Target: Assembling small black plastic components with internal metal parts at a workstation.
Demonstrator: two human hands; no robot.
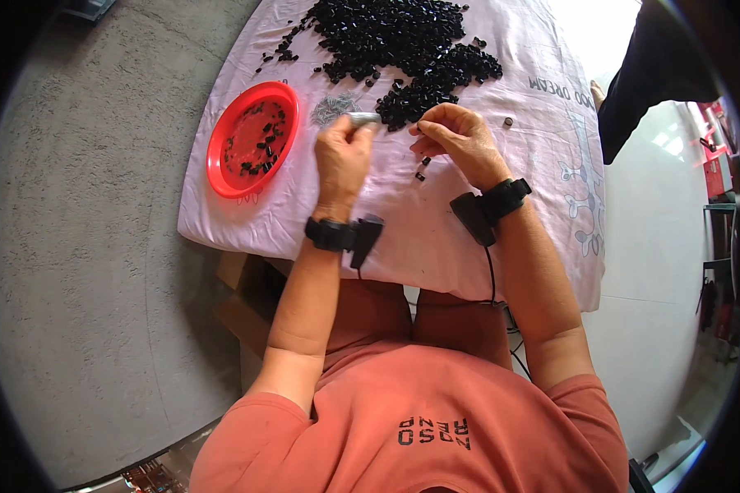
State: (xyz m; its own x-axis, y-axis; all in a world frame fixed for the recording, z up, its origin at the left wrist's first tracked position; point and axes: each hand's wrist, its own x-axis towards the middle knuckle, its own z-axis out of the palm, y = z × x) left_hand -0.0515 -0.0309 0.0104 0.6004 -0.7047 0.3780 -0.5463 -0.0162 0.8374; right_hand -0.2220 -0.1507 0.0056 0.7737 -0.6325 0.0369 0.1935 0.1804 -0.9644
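Observation:
My left hand (pixel 343 160) is closed, thumb and fingers pinched at a short pale grey object (pixel 365 119) whose kind I cannot make out. It hovers beside a small heap of thin silvery metal pieces (pixel 330 109). To its right, my right hand (pixel 467 146) pinches a tiny black piece (pixel 420 128), mostly hidden by the fingertips. Just beyond both hands spreads a large pile of small shiny black pieces (pixel 395 37). Two loose black pieces (pixel 422 168) lie below the right fingers. At the left, a round red basin (pixel 214 160) holds several more black pieces.
A pink printed cloth (pixel 543 156) covers the table. One lone black piece (pixel 508 122) lies right of my right hand. Another person's dark-clothed leg (pixel 654 78) stands at the right edge. A cardboard box (pixel 242 300) sits below the table's near left side. Cables hang from my wrist straps.

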